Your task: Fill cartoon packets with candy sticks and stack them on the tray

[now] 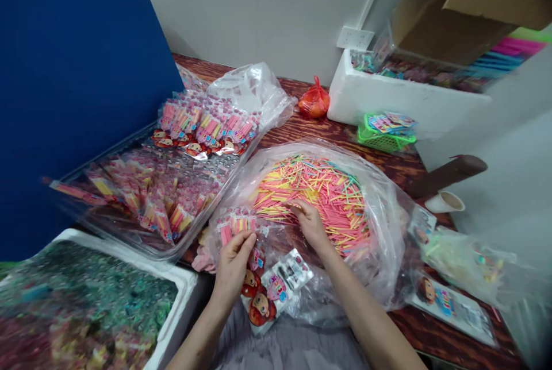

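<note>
My left hand is closed on a small clear packet of pink sticks with a cartoon-face card, held just above my lap. My right hand reaches into a big clear plastic bag and rests on a heap of loose pink, yellow and green sticks, its fingers curled into the pile. Whether those fingers grip any sticks is hidden. More cartoon-face packets lie on my lap below the left hand.
A clear tray of filled packets stands to the left, with a white foam box in front of it. At the back are another foam box, a green basket, an orange bag and a paper cup.
</note>
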### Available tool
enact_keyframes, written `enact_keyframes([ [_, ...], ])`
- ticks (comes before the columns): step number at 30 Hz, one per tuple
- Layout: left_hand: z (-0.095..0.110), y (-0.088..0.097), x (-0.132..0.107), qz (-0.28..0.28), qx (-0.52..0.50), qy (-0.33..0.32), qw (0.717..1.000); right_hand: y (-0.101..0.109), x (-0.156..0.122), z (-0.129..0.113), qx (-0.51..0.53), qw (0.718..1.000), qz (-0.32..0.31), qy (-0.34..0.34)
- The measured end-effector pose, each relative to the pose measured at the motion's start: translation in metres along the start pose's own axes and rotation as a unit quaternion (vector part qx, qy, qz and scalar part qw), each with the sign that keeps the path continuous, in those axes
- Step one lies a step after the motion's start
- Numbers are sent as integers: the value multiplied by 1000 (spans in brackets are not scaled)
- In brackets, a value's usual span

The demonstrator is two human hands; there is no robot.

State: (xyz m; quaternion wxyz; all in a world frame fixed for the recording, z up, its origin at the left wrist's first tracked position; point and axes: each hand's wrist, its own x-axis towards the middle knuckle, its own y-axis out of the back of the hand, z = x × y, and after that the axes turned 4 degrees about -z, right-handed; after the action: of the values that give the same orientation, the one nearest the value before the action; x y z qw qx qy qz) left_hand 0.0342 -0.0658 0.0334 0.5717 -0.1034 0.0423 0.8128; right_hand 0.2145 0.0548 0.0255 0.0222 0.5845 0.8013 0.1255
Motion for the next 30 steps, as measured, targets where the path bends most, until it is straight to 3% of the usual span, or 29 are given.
enact_keyframes([
  [6, 1, 0, 1, 2, -14, 8, 1000, -5, -21, -23, 103, 995, -10, -9],
  [20, 0, 0, -1, 1, -24, 7, 1000, -12, -39, -29, 121, 992, -25, -16],
  [27, 17, -6, -6, -32, 120, -139, 982, -13, -43, -33, 115, 993, -30, -11],
  [30, 21, -11, -7, -57, 140, -159, 976, -13, -39, -39, 177, 983, 6, -40],
])
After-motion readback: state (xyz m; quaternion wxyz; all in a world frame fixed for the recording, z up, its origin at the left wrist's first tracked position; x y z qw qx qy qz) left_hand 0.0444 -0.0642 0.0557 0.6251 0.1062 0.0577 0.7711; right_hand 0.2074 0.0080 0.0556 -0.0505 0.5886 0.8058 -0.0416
